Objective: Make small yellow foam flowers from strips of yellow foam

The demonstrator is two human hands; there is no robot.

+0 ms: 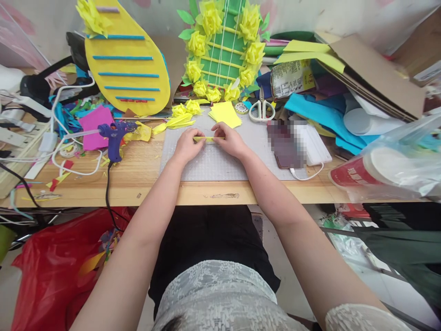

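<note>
A narrow strip of yellow paper [209, 139] runs between my two hands, just over the grey cutting mat [220, 165]. My left hand [189, 145] pinches its left end, and my right hand [230, 140] grips the right end with bent fingers. Behind my right hand lies a stack of yellow paper squares [225, 114]. Yellow paper flowers [186, 109] and loose petals rest at the back left of the mat. Scissors [262, 110] with white handles lie to the right of the squares.
A purple glue gun [117, 140] stands at left among scraps and cables. Two decorated boards, one yellow [127, 64] and one green [220, 64], lean at the back. A blurred phone [285, 145], a white power bank [312, 142] and a bagged cup [358, 168] are at right.
</note>
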